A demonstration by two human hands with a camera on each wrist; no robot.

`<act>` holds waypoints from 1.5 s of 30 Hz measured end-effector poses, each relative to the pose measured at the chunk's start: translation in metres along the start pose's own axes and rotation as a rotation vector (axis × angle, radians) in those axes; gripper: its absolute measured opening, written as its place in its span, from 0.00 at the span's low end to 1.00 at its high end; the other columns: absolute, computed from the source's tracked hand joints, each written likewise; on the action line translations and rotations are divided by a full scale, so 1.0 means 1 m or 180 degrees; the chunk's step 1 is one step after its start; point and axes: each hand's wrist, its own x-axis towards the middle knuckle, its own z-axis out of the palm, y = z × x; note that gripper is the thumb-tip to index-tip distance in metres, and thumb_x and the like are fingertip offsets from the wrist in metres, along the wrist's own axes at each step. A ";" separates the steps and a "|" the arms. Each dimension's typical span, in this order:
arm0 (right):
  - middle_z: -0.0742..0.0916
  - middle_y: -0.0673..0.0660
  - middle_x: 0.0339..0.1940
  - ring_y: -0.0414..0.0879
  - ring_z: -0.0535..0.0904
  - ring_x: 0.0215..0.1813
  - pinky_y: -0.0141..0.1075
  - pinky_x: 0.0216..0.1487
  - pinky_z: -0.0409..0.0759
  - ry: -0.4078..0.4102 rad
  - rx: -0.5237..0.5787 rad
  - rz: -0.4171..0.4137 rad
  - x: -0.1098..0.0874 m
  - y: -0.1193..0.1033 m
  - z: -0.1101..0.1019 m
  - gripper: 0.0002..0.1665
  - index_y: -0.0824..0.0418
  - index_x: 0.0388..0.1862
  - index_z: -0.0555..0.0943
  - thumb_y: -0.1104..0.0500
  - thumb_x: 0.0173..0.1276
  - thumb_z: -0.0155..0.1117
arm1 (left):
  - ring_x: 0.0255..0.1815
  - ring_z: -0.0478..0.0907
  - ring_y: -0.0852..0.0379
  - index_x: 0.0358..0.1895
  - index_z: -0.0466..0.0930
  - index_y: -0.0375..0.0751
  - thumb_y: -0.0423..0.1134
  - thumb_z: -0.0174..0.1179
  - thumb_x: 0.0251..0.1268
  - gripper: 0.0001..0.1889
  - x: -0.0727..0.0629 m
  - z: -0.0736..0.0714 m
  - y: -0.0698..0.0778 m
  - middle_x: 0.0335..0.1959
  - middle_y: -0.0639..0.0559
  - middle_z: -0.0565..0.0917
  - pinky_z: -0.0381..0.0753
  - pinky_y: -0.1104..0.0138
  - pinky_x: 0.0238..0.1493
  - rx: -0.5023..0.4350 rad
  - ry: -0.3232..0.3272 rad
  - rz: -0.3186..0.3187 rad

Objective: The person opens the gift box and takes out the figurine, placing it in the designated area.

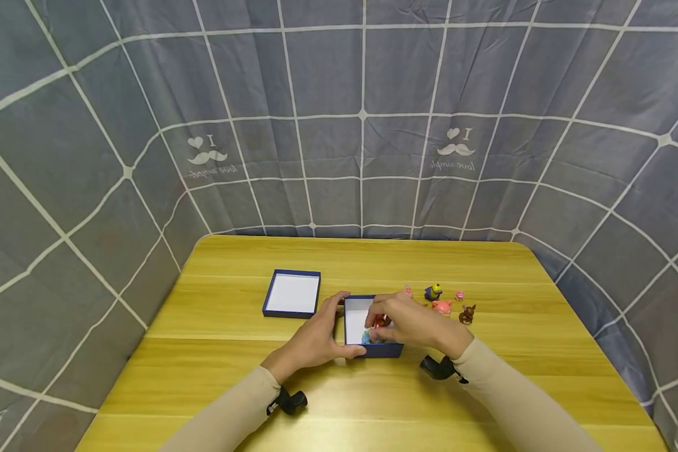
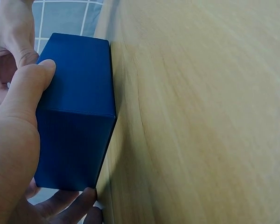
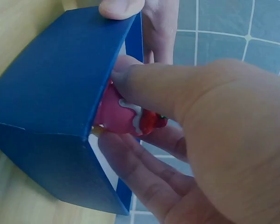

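Note:
A blue open-topped box (image 1: pixel 380 351) with a white inside stands on the table. My left hand (image 1: pixel 318 338) grips its left side, thumb on the near edge and fingers round the far corner; the left wrist view shows the thumb over the blue wall (image 2: pixel 77 77). Over the box opening, my right hand (image 1: pixel 411 321) pinches a small toy figurine (image 3: pixel 119 114), pink with a white wavy band and a red top. Its lower end is hidden behind the box wall. A light-blue object (image 1: pixel 366 338) shows inside the box, partly covered by the right hand.
A shallow blue lid (image 1: pixel 292 294) lies white side up left of the box. Right of it stand a yellow-and-dark-blue figurine (image 1: pixel 432 292), a tiny pink one (image 1: pixel 459 295), a coral-pink one (image 1: pixel 442 307) and a brown one (image 1: pixel 467 314). Another (image 1: pixel 408 290) is half hidden behind the right hand.

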 end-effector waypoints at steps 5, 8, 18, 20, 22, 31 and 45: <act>0.94 0.60 0.58 0.45 0.94 0.53 0.44 0.55 0.96 0.0008 -0.0055 0.0195 -0.001 0.000 0.003 0.20 0.65 0.65 0.91 0.59 0.80 0.82 | 0.82 0.80 0.38 0.96 0.53 0.47 0.64 0.85 0.66 0.65 -0.001 0.000 0.000 0.93 0.37 0.66 0.80 0.40 0.83 -0.0028 -0.0008 -0.0040; 0.94 0.60 0.59 0.48 0.95 0.53 0.42 0.55 0.96 0.0045 -0.0146 0.0303 -0.001 -0.001 0.004 0.23 0.67 0.67 0.91 0.58 0.78 0.84 | 0.82 0.80 0.38 0.96 0.53 0.47 0.64 0.85 0.66 0.65 -0.001 0.001 0.000 0.93 0.37 0.66 0.81 0.39 0.83 -0.0020 -0.0002 -0.0033; 0.96 0.56 0.53 0.46 0.96 0.50 0.91 0.80 0.59 0.0206 -0.0229 0.0385 -0.003 -0.004 0.005 0.20 0.65 0.59 0.94 0.58 0.75 0.87 | 0.79 0.82 0.38 0.96 0.53 0.47 0.64 0.85 0.66 0.65 0.001 -0.001 0.000 0.93 0.36 0.67 0.83 0.39 0.81 0.0010 0.0004 -0.0034; 0.97 0.55 0.51 0.44 0.95 0.47 0.87 0.80 0.66 0.0234 -0.0232 0.0359 -0.003 -0.004 0.005 0.17 0.65 0.57 0.95 0.58 0.75 0.87 | 0.79 0.82 0.38 0.96 0.53 0.47 0.64 0.86 0.66 0.65 0.000 -0.002 0.000 0.93 0.36 0.66 0.83 0.39 0.80 0.0016 -0.0001 -0.0031; 0.98 0.54 0.50 0.41 0.93 0.45 0.81 0.78 0.74 0.0262 -0.0229 0.0322 -0.004 -0.004 0.005 0.15 0.64 0.55 0.96 0.59 0.75 0.86 | 0.77 0.83 0.39 0.96 0.53 0.46 0.64 0.86 0.66 0.65 0.000 -0.002 0.000 0.93 0.36 0.66 0.83 0.40 0.80 0.0021 -0.0003 -0.0025; 0.98 0.50 0.46 0.32 0.91 0.40 0.91 0.82 0.55 0.0286 -0.0137 0.0325 -0.010 -0.003 0.007 0.13 0.63 0.56 0.95 0.61 0.76 0.86 | 0.76 0.84 0.39 0.96 0.54 0.45 0.65 0.85 0.66 0.66 -0.001 0.001 -0.001 0.92 0.35 0.67 0.84 0.39 0.78 0.0024 0.0000 -0.0019; 0.97 0.47 0.44 0.32 0.90 0.41 0.57 0.69 0.87 0.0464 -0.0175 0.0304 -0.018 -0.004 0.008 0.11 0.57 0.53 0.95 0.63 0.74 0.87 | 0.80 0.82 0.36 0.96 0.53 0.47 0.64 0.86 0.67 0.65 -0.002 0.001 0.000 0.92 0.35 0.67 0.82 0.38 0.80 0.0014 0.0009 -0.0027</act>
